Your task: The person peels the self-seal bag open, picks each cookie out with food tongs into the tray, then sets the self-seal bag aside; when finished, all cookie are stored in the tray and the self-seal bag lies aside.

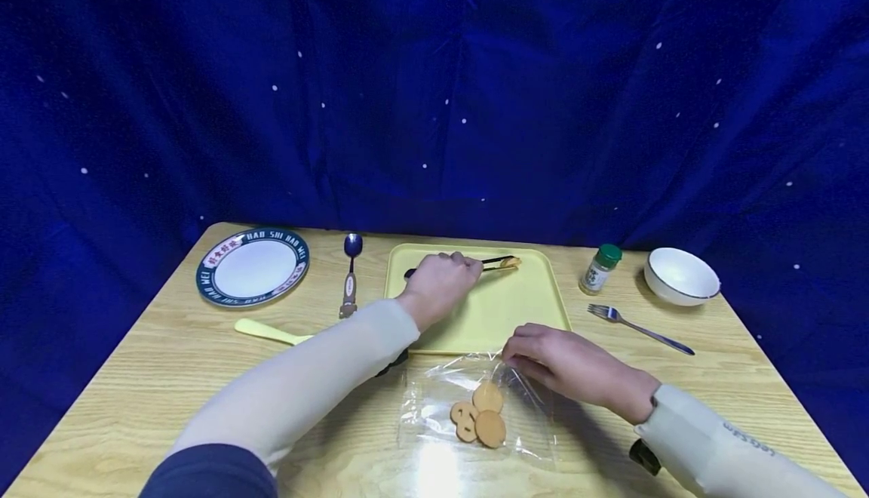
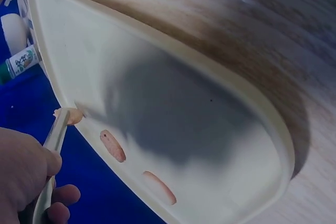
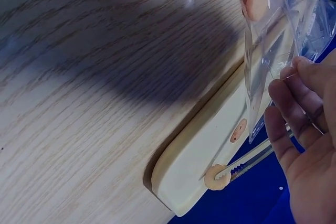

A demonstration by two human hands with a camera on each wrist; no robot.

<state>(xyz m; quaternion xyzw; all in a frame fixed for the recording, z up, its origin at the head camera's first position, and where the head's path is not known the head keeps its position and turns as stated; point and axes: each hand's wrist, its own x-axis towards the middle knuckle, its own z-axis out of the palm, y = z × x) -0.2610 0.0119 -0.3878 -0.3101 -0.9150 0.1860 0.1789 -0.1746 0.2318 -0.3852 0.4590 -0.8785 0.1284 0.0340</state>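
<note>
My left hand [image 1: 440, 285] grips black tongs [image 1: 494, 265] over the pale yellow tray [image 1: 519, 309]. The tong tips pinch a round cookie [image 3: 214, 177] close over the tray's far part. Two more flat oval cookies [image 2: 113, 146] lie on the tray in the left wrist view; in the head view my left hand hides that spot. With thumb and fingertips, my right hand [image 1: 566, 362] pinches the upper edge of a clear plastic bag [image 1: 428, 415] in front of the tray. Inside the bag are two round cookies [image 1: 490, 428] and one with holes [image 1: 465, 420].
To the left are a blue-rimmed plate [image 1: 253, 268], a spoon [image 1: 350, 272] and a pale yellow handle [image 1: 268, 330], partly under my left sleeve. A green-capped shaker [image 1: 600, 268], a fork [image 1: 638, 327] and a white bowl [image 1: 681, 277] stand or lie to the right. Blue curtain [image 1: 434, 106] hangs behind.
</note>
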